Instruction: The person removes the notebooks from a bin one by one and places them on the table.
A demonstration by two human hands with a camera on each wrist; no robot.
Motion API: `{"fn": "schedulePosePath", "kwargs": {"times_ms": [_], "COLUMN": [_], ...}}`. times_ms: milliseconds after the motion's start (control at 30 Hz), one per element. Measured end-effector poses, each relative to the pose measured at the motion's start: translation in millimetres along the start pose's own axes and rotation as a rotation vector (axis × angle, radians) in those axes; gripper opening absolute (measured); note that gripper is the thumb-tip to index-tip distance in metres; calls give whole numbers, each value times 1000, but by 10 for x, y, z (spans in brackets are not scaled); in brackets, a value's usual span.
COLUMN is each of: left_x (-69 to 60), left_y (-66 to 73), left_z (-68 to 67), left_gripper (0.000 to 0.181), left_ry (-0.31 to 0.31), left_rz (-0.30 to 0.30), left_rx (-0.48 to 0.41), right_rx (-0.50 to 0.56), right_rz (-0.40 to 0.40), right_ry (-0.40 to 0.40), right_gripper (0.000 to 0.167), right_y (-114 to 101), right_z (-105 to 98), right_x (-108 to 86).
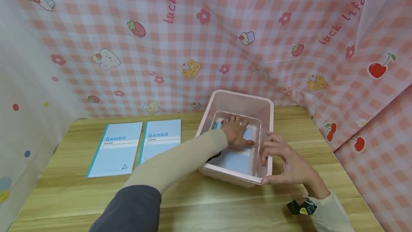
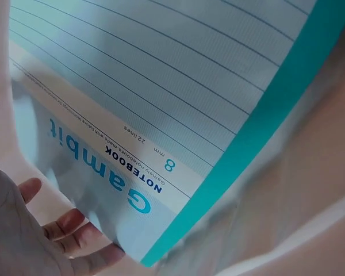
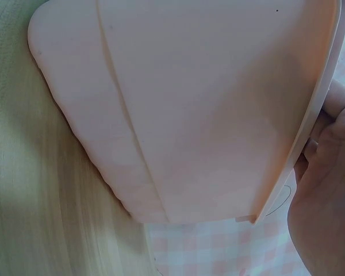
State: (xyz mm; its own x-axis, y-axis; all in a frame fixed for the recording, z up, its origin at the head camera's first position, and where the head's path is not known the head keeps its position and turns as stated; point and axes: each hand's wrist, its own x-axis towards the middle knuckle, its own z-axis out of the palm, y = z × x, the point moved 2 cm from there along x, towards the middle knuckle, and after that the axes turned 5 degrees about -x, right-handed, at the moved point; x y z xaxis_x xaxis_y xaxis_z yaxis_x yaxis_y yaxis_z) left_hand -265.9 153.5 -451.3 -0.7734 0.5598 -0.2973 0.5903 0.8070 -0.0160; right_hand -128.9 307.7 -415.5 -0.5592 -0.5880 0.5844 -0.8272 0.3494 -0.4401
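Note:
A pink plastic bin [image 1: 239,97] stands on the table with a blue Gambit notebook [image 1: 236,162] lying inside it. My left hand [image 1: 236,131] is inside the bin with its fingers spread over the notebook's far part. In the left wrist view, the fingertips [image 2: 75,227] touch the edge of the notebook [image 2: 161,103] by its printed title. My right hand [image 1: 286,160] holds the bin's right rim, fingers over the inside and thumb outside. The right wrist view has the bin's outer wall [image 3: 201,109] with the right hand [image 3: 328,178] at its rim.
Two more Gambit notebooks, one farther left [image 1: 114,149] and one nearer the bin [image 1: 162,137], lie face up on the wooden table [image 1: 199,207]. The left forearm partly covers the nearer one. A checked pink cloth [image 1: 206,38] hangs behind the table.

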Motion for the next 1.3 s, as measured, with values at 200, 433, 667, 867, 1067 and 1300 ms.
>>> {"fn": "schedulePosePath", "kwargs": {"times_ms": [200, 433, 667, 867, 1067, 1300], "left_x": [-1, -34, -40, -40, -18, 9], "left_y": [23, 46, 52, 75, 81, 84], "left_z": [-15, -37, -27, -4, 13, -83], "left_gripper": [96, 99, 109, 117, 111, 108], "left_ry": [22, 43, 72, 76, 123, 213], "left_rz": [7, -15, -92, -124, -82, -5], "left_rx": [88, 87, 12, -2, 95, 110], "right_rx": [-4, -14, -15, -16, -11, -15], "right_rz": [-10, -29, -14, 6, 0, 6], "right_ry": [-3, 0, -1, -5, 2, -1], "right_gripper": [40, 40, 39, 39, 39, 40], "right_y": [-2, -6, -16, -13, 10, 11], "right_z": [5, -1, -10, -4, 23, 11], "right_x": [13, 19, 19, 4, 0, -5]}}
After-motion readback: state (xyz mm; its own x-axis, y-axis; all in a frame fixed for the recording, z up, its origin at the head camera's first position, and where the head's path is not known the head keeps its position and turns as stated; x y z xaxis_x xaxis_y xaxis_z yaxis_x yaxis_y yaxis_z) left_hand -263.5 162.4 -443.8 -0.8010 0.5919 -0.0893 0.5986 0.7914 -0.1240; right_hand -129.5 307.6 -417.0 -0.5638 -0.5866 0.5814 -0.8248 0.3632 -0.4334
